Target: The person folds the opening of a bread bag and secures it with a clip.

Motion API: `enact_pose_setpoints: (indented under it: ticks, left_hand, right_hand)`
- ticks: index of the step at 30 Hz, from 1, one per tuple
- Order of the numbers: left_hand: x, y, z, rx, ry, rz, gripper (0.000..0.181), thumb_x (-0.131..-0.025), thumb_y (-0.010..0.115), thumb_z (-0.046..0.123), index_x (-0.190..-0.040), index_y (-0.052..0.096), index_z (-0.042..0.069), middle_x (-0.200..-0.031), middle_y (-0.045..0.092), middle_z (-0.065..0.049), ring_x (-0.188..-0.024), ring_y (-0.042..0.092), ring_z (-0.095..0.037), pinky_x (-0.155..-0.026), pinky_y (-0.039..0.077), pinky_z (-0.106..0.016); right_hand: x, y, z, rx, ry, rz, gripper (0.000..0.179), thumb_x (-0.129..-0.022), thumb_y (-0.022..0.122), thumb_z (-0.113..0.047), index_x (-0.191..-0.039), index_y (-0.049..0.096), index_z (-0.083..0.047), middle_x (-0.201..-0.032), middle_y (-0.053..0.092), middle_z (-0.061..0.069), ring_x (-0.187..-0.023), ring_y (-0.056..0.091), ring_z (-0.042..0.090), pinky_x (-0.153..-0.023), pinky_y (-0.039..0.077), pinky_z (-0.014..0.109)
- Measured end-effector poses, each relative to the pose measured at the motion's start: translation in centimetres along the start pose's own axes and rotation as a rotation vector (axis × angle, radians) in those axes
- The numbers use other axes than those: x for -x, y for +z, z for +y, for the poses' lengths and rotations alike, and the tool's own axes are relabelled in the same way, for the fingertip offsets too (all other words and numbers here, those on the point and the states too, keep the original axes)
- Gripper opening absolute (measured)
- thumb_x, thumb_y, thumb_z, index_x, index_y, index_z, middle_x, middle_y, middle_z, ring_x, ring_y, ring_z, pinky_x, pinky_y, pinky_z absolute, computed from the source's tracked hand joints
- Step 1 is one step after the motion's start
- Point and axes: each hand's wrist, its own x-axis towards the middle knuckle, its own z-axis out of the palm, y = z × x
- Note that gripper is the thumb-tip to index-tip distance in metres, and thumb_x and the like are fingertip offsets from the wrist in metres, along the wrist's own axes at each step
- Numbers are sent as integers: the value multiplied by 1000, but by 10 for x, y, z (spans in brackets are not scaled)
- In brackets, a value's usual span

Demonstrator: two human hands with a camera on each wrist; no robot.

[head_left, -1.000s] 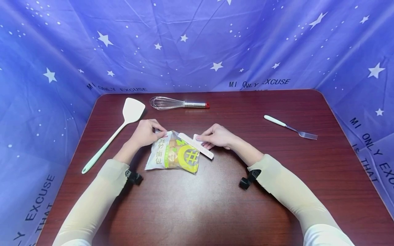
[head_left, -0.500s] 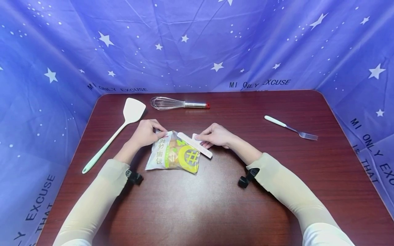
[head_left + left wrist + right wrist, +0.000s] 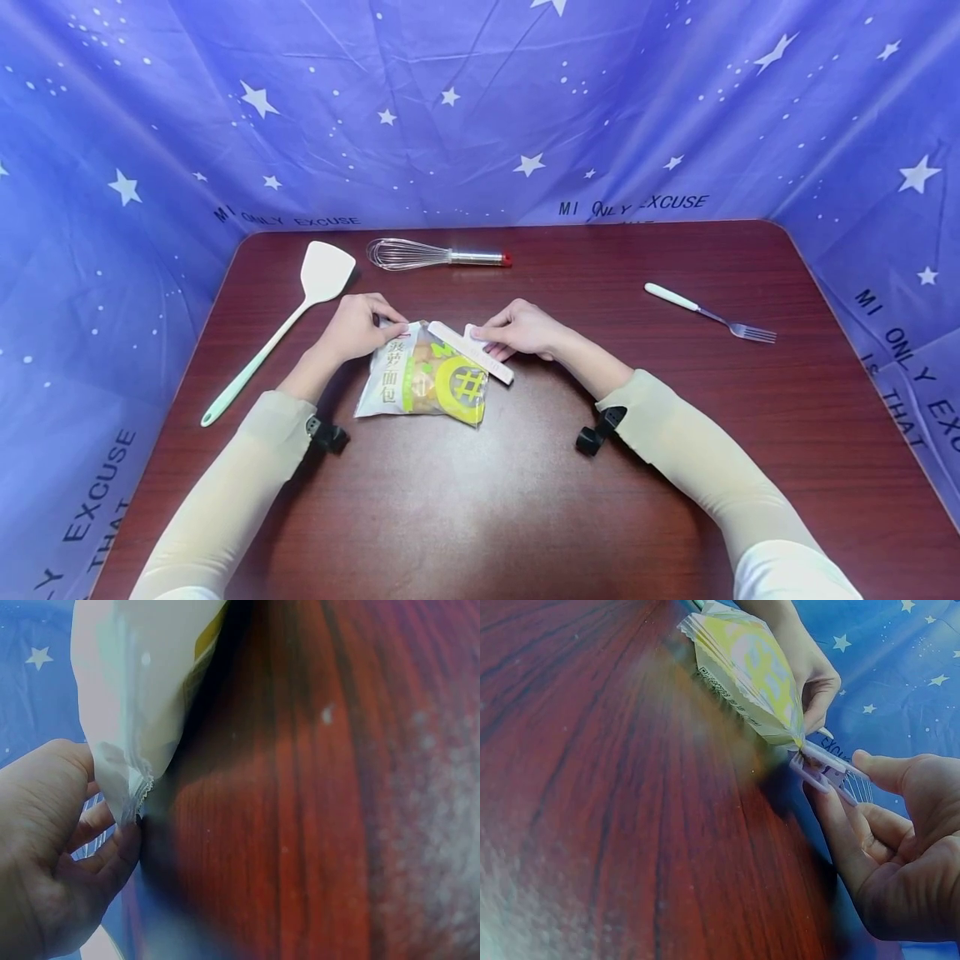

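A clear and white bread bag [image 3: 420, 379] with yellow-green print lies in the middle of the table. My left hand [image 3: 358, 327] pinches its upper left corner between thumb and fingers; the crimped edge [image 3: 142, 793] shows in the left wrist view. A pale bag clip [image 3: 474, 353] slants across the bag's upper right edge. My right hand [image 3: 523, 329] pinches the clip's handle, thumb on one side and fingers on the other. In the right wrist view the clip's two arms [image 3: 826, 759] meet the bag's corner; whether they press fully together I cannot tell.
A white turner [image 3: 327, 271] with a pale green handle lies left of my left hand. Behind the bag is a wire whisk [image 3: 438, 254] with a red-tipped handle. A white-handled fork [image 3: 708, 313] lies to the right. Blue star-printed cloth [image 3: 480, 108] hangs around the table.
My right hand and the clip have shifted slightly left, farther over the bag's edge. The left hand keeps its grip on the corner, almost still.
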Motion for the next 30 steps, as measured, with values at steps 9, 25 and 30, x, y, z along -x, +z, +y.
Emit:
enact_pose_setpoints:
  ticks: [9,25,30]
  left_hand:
    - [0,0,1,-1,-9,-6,4,-88,85,17,-89,88,13,-85,78,-3,-69,57,-13,-64,44,-25]
    - [0,1,-1,1,-20,-8,4,-88,85,16,-89,88,14,-86,78,-3,-68,57,-13,-64,44,-25]
    - [0,1,-1,2,-9,-3,4,-87,85,16,-89,88,14,-86,78,-3,-68,56,-13,-64,43,-25]
  right_hand:
    - [-3,1,-3,-1,3,7,33,-101,74,-21,-118,77,8,-84,76,7,-66,71,9,-66,64,28]
    - [-8,5,-10,-5,18,15,34,-101,75,-22,-118,77,7,-84,78,9,-66,73,9,-67,64,29]
    - [-10,6,-13,0,19,14,34,-101,75,-22,-118,77,7,-83,77,8,-66,73,9,-66,64,29]
